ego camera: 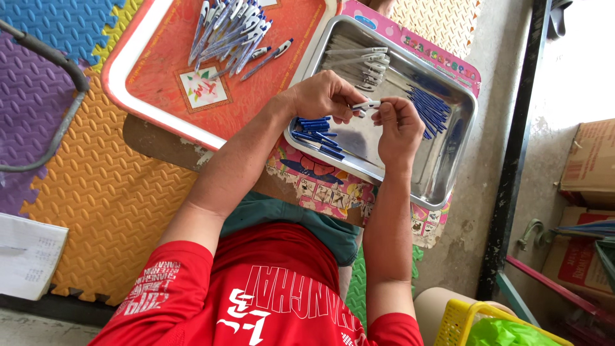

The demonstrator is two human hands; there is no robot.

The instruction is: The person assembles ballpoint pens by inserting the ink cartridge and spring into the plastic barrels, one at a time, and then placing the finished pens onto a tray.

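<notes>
Pen barrel, white, sat pinched between the fingers of both hands above the steel tray, the left hand closed on one end and the right hand steadying the other, close to the blue parts for easy reach.

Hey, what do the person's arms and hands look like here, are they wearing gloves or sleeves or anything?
No gloves. Both the left hand and the right hand are bare, with no rings, watch or bracelets that show. The forearms are bare too. The person wears a red short-sleeved shirt with white lettering on the front and on the sleeve, the sleeves ending above the elbows.
</notes>
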